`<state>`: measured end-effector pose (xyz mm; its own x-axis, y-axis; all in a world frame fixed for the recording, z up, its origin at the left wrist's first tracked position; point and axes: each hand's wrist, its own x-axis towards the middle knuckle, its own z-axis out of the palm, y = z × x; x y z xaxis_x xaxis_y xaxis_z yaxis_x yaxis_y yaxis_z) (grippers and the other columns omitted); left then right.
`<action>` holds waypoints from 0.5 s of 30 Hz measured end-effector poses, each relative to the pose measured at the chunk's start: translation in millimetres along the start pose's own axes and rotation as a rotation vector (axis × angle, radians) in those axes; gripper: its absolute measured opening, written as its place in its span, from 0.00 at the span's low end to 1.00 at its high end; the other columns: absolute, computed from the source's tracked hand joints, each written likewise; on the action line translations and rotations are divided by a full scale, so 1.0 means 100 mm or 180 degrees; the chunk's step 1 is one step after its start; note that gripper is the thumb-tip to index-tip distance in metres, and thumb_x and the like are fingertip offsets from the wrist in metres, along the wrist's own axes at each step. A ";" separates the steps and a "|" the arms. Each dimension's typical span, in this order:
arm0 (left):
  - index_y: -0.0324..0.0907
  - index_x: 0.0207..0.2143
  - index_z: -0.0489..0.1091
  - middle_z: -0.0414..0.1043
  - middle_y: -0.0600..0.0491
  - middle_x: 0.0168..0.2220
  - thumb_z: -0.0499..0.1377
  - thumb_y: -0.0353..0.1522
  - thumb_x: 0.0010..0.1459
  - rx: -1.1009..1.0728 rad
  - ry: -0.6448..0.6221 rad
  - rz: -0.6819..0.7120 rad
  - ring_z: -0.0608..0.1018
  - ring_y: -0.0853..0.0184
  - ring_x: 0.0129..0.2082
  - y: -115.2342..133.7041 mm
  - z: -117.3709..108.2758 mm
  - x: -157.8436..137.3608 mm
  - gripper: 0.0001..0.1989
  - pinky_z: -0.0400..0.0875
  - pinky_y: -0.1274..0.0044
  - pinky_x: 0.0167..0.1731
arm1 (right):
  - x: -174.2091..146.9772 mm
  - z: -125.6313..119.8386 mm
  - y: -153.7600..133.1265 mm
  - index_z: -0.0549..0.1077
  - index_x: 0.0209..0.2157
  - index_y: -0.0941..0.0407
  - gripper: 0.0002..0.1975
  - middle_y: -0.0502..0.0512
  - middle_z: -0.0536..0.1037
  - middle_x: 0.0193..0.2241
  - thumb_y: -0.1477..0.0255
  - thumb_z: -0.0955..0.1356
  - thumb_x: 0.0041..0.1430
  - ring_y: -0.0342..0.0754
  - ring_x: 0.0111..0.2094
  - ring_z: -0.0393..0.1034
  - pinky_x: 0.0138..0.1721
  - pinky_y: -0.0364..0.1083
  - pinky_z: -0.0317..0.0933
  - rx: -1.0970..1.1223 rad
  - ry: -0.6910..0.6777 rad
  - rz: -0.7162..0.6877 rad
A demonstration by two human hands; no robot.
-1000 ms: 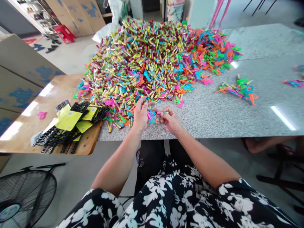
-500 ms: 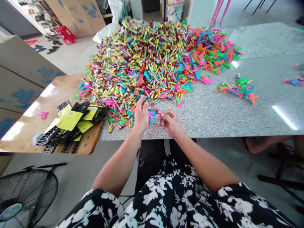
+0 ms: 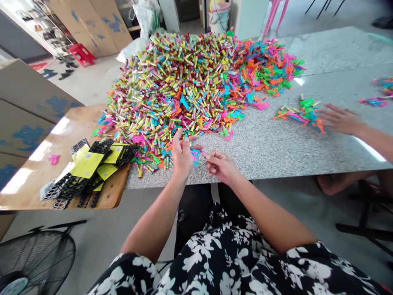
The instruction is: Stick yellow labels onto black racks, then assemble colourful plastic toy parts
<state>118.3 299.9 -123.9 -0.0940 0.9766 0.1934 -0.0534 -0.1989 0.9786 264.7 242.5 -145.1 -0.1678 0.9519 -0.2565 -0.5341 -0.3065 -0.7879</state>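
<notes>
My left hand (image 3: 181, 155) and my right hand (image 3: 220, 166) meet over the front edge of the grey stone table (image 3: 276, 151). Between them they pinch a small blue and pink plastic piece (image 3: 195, 155); the left hand holds its blue body, the right fingertips grip its pink end. Just beyond lies a large heap of coloured tubes (image 3: 175, 82), with a heap of bright flat plastic shapes (image 3: 267, 67) at its right side.
A wooden side table (image 3: 46, 164) at left carries black plastic grids and yellow cards (image 3: 89, 166). Another person's hand (image 3: 339, 119) reaches toward a small pile of plastic shapes (image 3: 302, 111) at right. A fan (image 3: 33, 258) stands on the floor at lower left.
The view has shifted slightly. Another person's hand has come in from the right beside the small pile. My hands stay together on the piece, and its pink end now shows less.
</notes>
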 end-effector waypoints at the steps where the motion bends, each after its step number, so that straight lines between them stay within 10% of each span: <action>1: 0.48 0.70 0.62 0.82 0.46 0.49 0.58 0.47 0.73 0.0075 -0.0017 0.0017 0.86 0.65 0.31 0.01 0.02 -0.01 0.28 0.80 0.75 0.31 | -0.01 -0.04 -0.01 0.72 0.34 0.52 0.22 0.44 0.78 0.22 0.55 0.80 0.50 0.39 0.16 0.62 0.20 0.43 0.69 -0.0102 -0.0024 -0.0008; 11: 0.47 0.70 0.60 0.82 0.45 0.48 0.56 0.41 0.73 0.0271 -0.0474 -0.0781 0.86 0.63 0.32 -0.32 0.31 -0.01 0.26 0.79 0.72 0.32 | -0.26 -0.44 0.02 0.73 0.37 0.51 0.12 0.48 0.78 0.25 0.57 0.72 0.64 0.45 0.22 0.72 0.23 0.44 0.70 -0.1818 0.0214 -0.0500; 15: 0.43 0.70 0.61 0.77 0.38 0.58 0.55 0.42 0.72 0.1461 -0.0914 0.0002 0.83 0.53 0.52 -0.42 0.54 0.25 0.28 0.78 0.60 0.54 | -0.23 -1.03 -0.33 0.73 0.32 0.53 0.15 0.48 0.77 0.22 0.56 0.73 0.62 0.43 0.17 0.69 0.19 0.42 0.65 -0.1788 0.1093 -0.0408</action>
<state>171.7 336.6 -156.6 0.1851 0.9723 0.1428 0.3924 -0.2063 0.8964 372.0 229.9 -170.4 0.1909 0.9538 -0.2318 -0.0042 -0.2354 -0.9719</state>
